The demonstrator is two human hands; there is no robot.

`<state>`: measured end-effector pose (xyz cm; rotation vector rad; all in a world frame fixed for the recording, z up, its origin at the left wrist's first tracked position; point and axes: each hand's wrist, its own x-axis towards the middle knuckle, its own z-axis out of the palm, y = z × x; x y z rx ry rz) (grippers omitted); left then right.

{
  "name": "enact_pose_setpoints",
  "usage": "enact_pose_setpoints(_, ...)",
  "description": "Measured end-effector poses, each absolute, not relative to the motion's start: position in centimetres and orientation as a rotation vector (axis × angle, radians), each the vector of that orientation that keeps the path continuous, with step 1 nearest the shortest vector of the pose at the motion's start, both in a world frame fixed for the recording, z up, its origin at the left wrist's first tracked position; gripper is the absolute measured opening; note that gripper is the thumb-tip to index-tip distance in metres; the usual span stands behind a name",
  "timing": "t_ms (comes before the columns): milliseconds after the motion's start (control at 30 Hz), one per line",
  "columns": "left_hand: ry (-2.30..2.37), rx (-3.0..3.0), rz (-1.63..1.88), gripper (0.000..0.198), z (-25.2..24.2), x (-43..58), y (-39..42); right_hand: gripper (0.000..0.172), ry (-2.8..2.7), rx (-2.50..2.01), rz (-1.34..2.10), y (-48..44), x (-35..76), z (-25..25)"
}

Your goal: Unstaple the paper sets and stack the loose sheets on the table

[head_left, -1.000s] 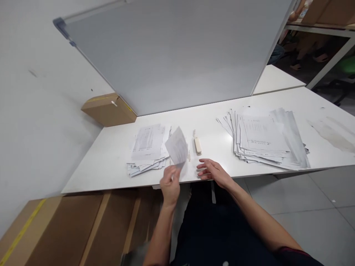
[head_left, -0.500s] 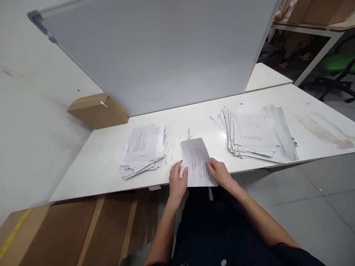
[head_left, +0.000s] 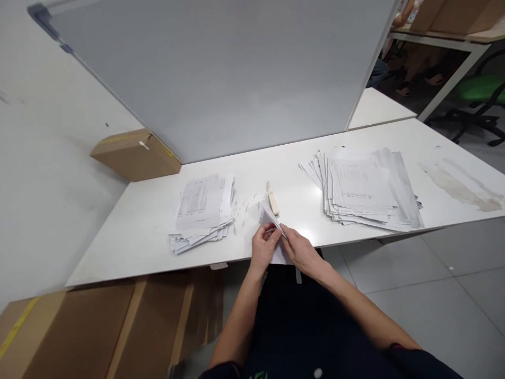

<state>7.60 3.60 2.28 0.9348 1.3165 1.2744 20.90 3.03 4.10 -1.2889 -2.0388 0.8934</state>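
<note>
Both hands meet at the near edge of the white table (head_left: 150,231). My left hand (head_left: 265,246) and my right hand (head_left: 296,249) are closed on one printed sheet of paper (head_left: 272,220), which stands tilted up on edge between them. Just beyond the sheet lies a small beige stapler-like tool (head_left: 273,203). A smaller stack of printed papers (head_left: 203,210) lies to the left of my hands. A larger fanned stack of papers (head_left: 365,188) lies to the right.
A large whiteboard (head_left: 221,73) leans against the wall behind the table. A cardboard box (head_left: 136,153) sits at the table's back left corner. Flat cardboard (head_left: 98,326) lies on the floor below left. A green chair (head_left: 479,92) stands at far right.
The sheet lay flat under both hands half a second ago; now it is lifted and tilted on edge, hands drawn together, and the beige tool behind it shows again.
</note>
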Motion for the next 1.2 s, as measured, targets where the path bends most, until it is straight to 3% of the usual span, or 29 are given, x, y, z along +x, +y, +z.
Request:
enact_pose_setpoints(167, 1.345, 0.912, 1.234, 0.032, 2.5, 7.4, 3.4, 0.042, -1.964, -1.193, 1.093, 3.2, 21.5, 5.3)
enact_pose_setpoints(300, 1.323, 0.88, 1.266, 0.022, 2.8, 7.5, 3.0, 0.029, -1.818, -1.316, 1.176, 3.7, 22.0, 5.3)
enact_pose_setpoints(467, 1.233, 0.646, 1.503, 0.012, 4.4, 5.1, 2.1, 0.028, -1.776, -1.479, 0.967, 4.9, 24.4, 4.6)
enact_pose_setpoints(667, 1.276, 0.645, 1.694, 0.004, 7.2, -0.1, 0.3, 0.024, -1.421, -1.623, 0.526, 5.8, 29.4, 7.5)
enact_pose_setpoints(833, 1.22, 0.688, 1.708, 0.006, 7.4, 0.2, 0.5, 0.026, -1.068, -1.308, 1.02, 5.3, 29.2, 8.9)
enact_pose_setpoints(967, 1.281, 0.744, 1.562, 0.014, 7.4, 2.5, 0.7, 0.026, -1.17, -1.239, 1.423, 4.3, 26.2, 7.6)
enact_pose_setpoints(1200, 1.354, 0.763, 1.451, 0.022, 8.0, 5.3, 0.3, 0.025, -1.525, -1.414, 1.126, 3.2, 23.3, 5.9)
